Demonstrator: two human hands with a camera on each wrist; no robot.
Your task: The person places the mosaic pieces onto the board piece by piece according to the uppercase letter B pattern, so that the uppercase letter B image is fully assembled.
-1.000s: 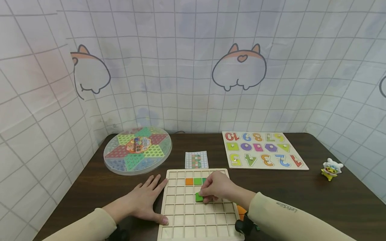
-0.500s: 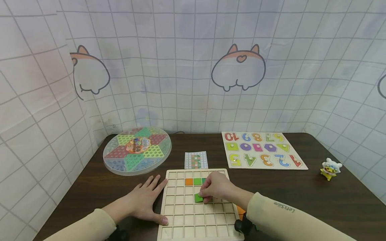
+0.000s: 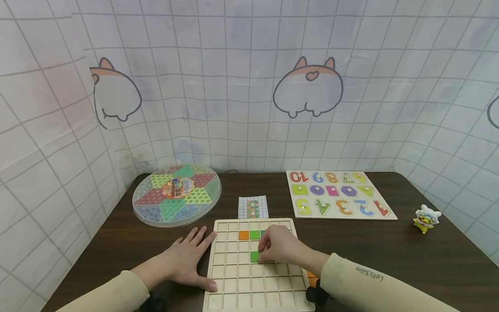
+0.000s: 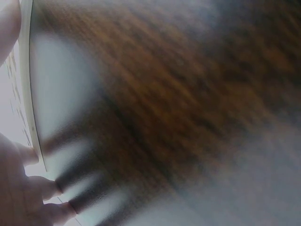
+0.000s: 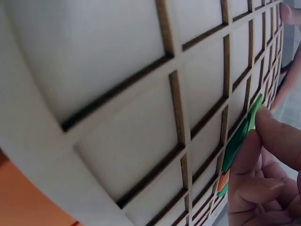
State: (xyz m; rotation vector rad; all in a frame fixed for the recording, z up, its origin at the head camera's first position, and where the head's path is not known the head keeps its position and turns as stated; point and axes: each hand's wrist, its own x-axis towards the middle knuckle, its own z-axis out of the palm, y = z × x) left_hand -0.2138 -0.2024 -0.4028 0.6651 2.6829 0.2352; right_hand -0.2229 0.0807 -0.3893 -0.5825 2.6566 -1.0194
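Right sleeve [image 3: 368, 274] print looks like "LetsSlim", upside down (small, so read it loosely). Number board [image 3: 341, 197] shows 1 to 10, also inverted to me. Label [image 3: 178, 188] on the round game box [image 3: 160, 211] I can't make out. Hands: left hand [image 3: 183, 262] is spread wide, index fingertip and thumb at the left edge of the grid board [image 3: 244, 284]; right hand [image 3: 280, 245] is narrow, pinching a green tile [image 3: 254, 257] at a fourth-row cell. Can't tell if it's seated. Second row holds an orange tile [image 3: 243, 235], another green tile [image 3: 254, 235] and a teal tile [image 3: 263, 234], adjacent. Pattern card [image 3: 252, 208] sits just past the far edge; loose orange tiles [image 3: 312, 279] are on the counter [image 3: 382, 240], beside the right edge.
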